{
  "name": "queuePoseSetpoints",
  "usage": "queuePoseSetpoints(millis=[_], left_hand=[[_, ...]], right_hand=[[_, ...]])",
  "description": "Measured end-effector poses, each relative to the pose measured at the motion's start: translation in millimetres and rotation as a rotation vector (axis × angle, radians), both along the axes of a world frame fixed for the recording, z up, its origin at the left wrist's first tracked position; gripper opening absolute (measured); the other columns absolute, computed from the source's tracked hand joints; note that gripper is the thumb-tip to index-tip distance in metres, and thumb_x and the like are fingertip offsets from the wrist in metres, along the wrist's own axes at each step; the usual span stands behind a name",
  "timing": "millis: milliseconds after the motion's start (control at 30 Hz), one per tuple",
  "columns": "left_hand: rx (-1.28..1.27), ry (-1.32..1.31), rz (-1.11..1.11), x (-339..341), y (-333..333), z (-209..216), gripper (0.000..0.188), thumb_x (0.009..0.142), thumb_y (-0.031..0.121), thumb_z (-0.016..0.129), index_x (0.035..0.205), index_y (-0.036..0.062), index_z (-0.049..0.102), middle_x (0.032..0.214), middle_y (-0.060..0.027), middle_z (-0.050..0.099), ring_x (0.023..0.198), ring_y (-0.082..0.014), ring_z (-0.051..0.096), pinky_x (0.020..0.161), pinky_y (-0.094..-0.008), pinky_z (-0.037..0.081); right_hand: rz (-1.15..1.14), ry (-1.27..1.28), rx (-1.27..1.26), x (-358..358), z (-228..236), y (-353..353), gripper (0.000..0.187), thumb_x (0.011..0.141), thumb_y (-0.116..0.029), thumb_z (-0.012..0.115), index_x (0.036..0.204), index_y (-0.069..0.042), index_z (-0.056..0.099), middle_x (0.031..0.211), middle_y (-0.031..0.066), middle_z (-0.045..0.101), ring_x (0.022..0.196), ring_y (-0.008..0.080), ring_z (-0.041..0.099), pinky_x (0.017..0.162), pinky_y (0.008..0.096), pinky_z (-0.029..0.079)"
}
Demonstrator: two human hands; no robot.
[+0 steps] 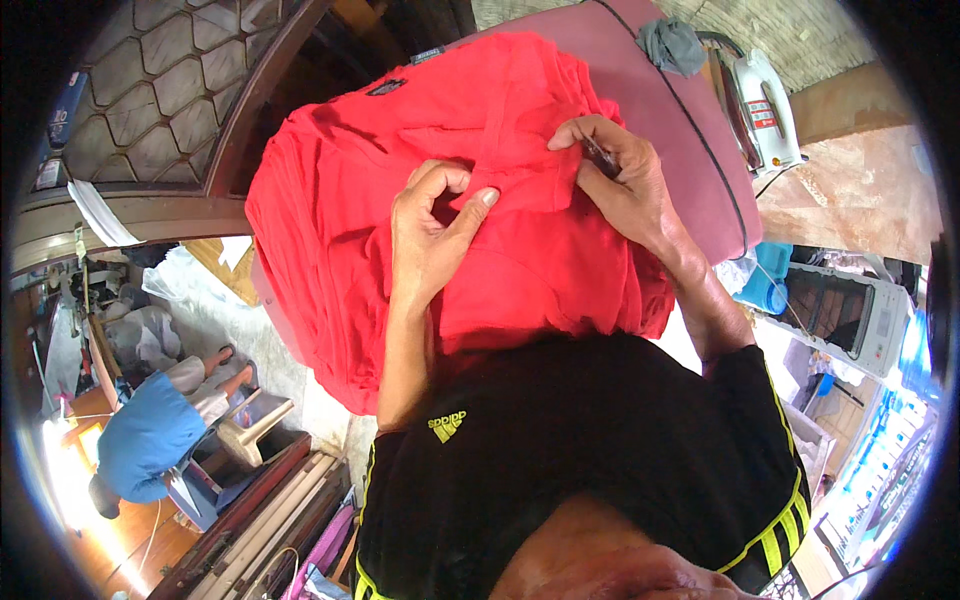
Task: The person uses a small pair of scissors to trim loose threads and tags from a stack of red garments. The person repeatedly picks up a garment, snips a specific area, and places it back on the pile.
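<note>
A heap of red garments (340, 200), soft knit cloth with dark neck labels, lies spread in front of me. My left hand (435, 225) pinches a fold of the top red garment (525, 185) between thumb and fingers. Just to the right, my right hand (620, 180) is curled at the edge of the same piece, its index finger bent against the cloth. A small dark, shiny tool (602, 158) sits within the right hand's fingers. Most of that tool is hidden, so its exact kind does not show.
Beneath the garments is a mauve padded board (690, 150), crossed by a black cord (690, 105). A white iron (768, 110) stands at the far right near a grey cloth (672, 47). To the lower left, a person in blue (150, 430) sits by a stool (255, 430).
</note>
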State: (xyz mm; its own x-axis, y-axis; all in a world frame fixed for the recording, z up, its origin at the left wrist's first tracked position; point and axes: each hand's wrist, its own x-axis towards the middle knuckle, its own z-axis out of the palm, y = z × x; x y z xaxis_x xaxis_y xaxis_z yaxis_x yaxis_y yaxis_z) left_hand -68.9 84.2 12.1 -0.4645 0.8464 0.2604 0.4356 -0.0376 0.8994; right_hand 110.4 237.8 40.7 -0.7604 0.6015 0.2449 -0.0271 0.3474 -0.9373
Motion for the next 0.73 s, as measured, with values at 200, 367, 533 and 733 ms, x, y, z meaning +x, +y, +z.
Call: queuePoseSetpoints(millis=[200,367,533,733], left_hand=[[0.104,-0.404,-0.098,7.6,3.9,12.2,0.026,0.085,-0.003,0.072,0.111,-0.0028,0.067,0.108,-0.0048,0.069,0.099,-0.0103,0.059,0.091,-0.0270,0.046],[0.157,-0.568,-0.156,5.6,10.1,16.8,0.038,0.086,-0.007,0.068,0.124,-0.0043,0.062,0.118,-0.0076,0.067,0.111,-0.0134,0.060,0.100,-0.0290,0.045],[0.175,-0.514,-0.166,5.5,13.8,11.1,0.041,0.086,-0.010,0.066,0.126,-0.0048,0.060,0.122,-0.0080,0.066,0.114,-0.0138,0.058,0.102,-0.0302,0.045],[0.107,-0.037,-0.119,0.4,14.3,17.3,0.048,0.085,-0.001,0.072,0.131,0.0078,0.062,0.121,-0.0125,0.067,0.115,-0.0223,0.062,0.102,-0.0285,0.043]], right_hand=[[0.051,-0.019,-0.346,-3.2,20.5,-1.4,0.022,0.088,-0.004,0.067,0.110,-0.005,0.067,0.097,-0.0056,0.063,0.080,0.0050,0.054,0.073,0.0216,0.045],[-0.053,-0.094,-0.098,-4.9,10.4,6.9,0.030,0.084,-0.008,0.075,0.113,-0.005,0.067,0.095,-0.0019,0.067,0.078,0.0062,0.056,0.069,0.0234,0.046],[-0.025,-0.056,0.330,-18.4,35.6,33.1,0.035,0.087,-0.012,0.072,0.120,-0.004,0.065,0.103,0.0085,0.070,0.088,0.0136,0.065,0.080,0.0274,0.051],[0.789,-0.280,0.086,-62.2,41.6,65.4,0.050,0.089,-0.028,0.068,0.134,-0.008,0.059,0.133,0.0193,0.060,0.124,0.0268,0.058,0.105,0.0395,0.045]])
